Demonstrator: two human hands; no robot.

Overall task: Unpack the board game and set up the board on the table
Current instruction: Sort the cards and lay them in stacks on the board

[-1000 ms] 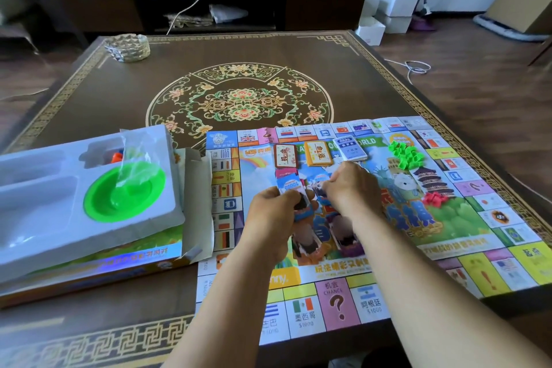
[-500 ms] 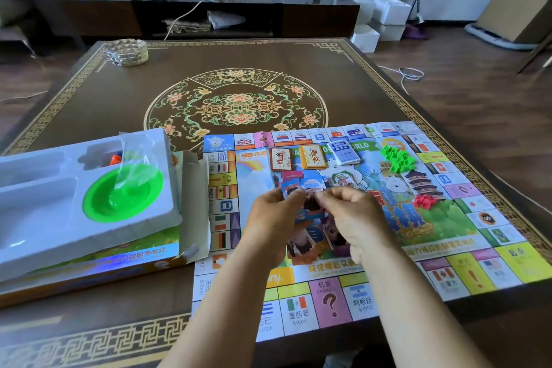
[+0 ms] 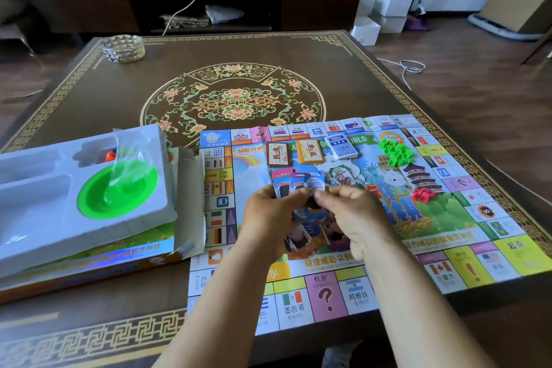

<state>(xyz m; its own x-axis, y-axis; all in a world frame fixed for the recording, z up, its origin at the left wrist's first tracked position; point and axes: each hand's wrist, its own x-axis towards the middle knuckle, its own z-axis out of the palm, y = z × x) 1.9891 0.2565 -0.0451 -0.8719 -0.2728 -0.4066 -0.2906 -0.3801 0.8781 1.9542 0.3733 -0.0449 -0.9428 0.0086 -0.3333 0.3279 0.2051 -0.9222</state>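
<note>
The game board [image 3: 352,287] lies unfolded on the near right part of the table. My left hand [image 3: 270,218] grips a fanned bundle of play-money notes [image 3: 301,185] above the board's middle. My right hand [image 3: 355,218] pinches the same bundle from the right, fingertips meeting the left hand's. More notes [image 3: 307,233] lie on the board under my hands. Three card stacks [image 3: 310,151] sit along the board's far side. Green house pieces [image 3: 395,152] and red pieces [image 3: 422,196] lie in heaps on the right half.
The game box [image 3: 89,266] sits at the left with its white plastic tray [image 3: 35,218] on top, holding a green dish [image 3: 116,191] and a clear bag. A glass ashtray [image 3: 122,48] stands at the table's far left. The ornate table [image 3: 233,92] stretches beyond the board.
Both hands rose from the board with the notes and came together above it. My right hand shifted from reaching down to pinching the bundle.
</note>
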